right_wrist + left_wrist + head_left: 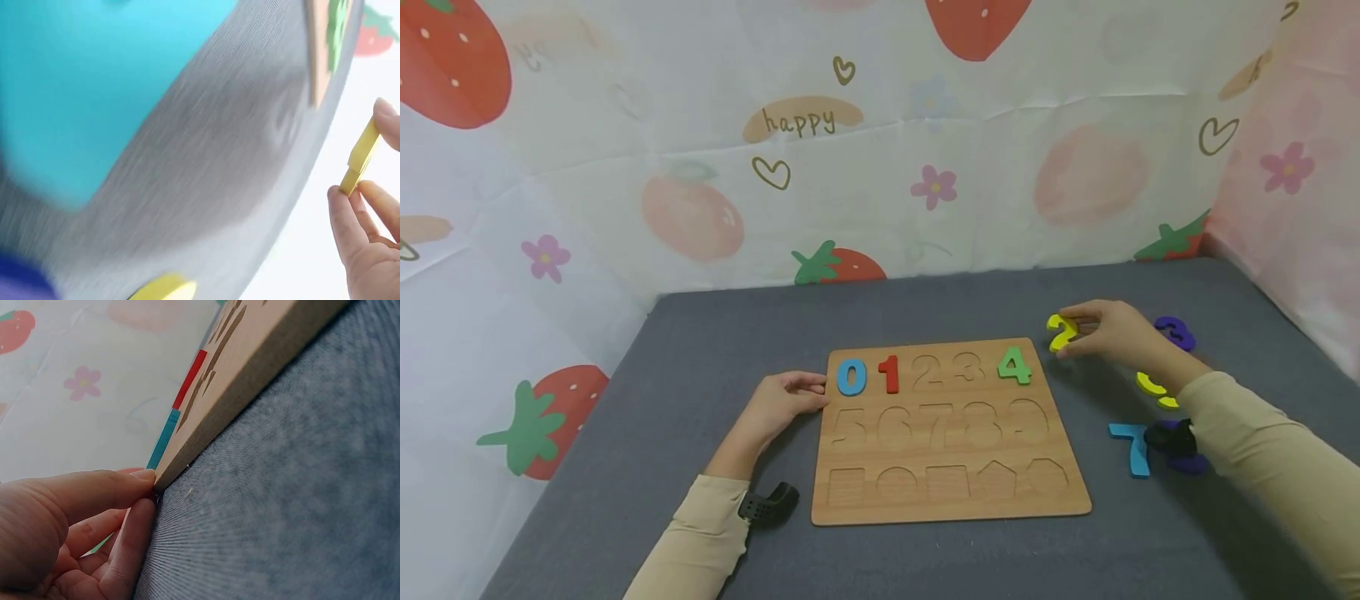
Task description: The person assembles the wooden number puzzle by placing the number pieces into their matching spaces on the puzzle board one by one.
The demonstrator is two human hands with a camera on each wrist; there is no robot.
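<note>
My right hand (pixel 1112 335) pinches a yellow number 2 piece (pixel 1062 332) between thumb and fingertips, raised just past the top right corner of a wooden number board (pixel 955 450). In the right wrist view the yellow piece (pixel 360 156) shows edge-on. The board has cut-out slots. A blue 0 (pixel 852 377), a red 1 (pixel 889 374) and a green 4 (pixel 1015 366) sit in its top row; the 2 and 3 slots there are bare. My left hand (pixel 786 396) holds the board's left edge near the 0, thumb and fingers at the edge in the left wrist view.
Right of the board lie a purple 3-like piece (pixel 1176 332), yellow pieces (pixel 1150 384) partly under the right arm, a blue 7 (pixel 1135 450) and a purple piece (pixel 1189 463) half hidden by the wrist device. A grey cloth (pixel 745 333) covers the table; printed curtains stand behind.
</note>
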